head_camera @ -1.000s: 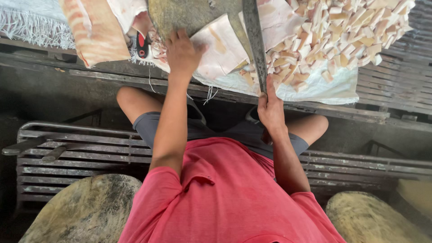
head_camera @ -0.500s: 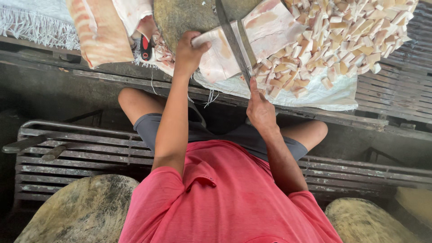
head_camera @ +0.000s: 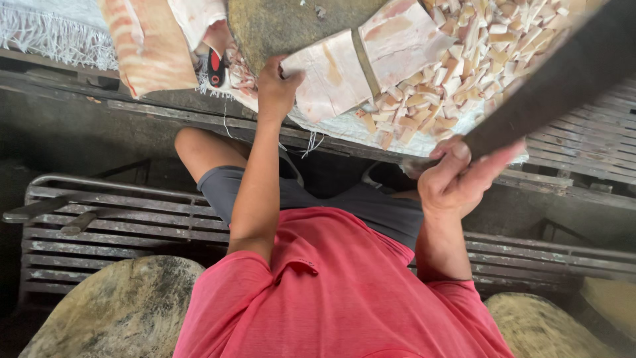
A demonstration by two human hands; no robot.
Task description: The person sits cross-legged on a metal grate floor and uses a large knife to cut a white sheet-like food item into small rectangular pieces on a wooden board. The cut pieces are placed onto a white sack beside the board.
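While our left hand (head_camera: 275,89) presses its closed fingers on the pale slab of meat (head_camera: 331,83) at top centre, our right hand (head_camera: 457,179) grips the handle of a big knife (head_camera: 550,86) raised at upper right — so we judge a chop is in hand, and the next stroke calls for clear fingers. Cut pieces (head_camera: 464,59) pile on the cloth-covered bench (head_camera: 344,142) — slatted wood (head_camera: 119,225) and round blocks (head_camera: 112,318) fill the lower frame.

Right hand (head_camera: 457,182) raised cleaver (head_camera: 550,79) off slab (head_camera: 331,79).
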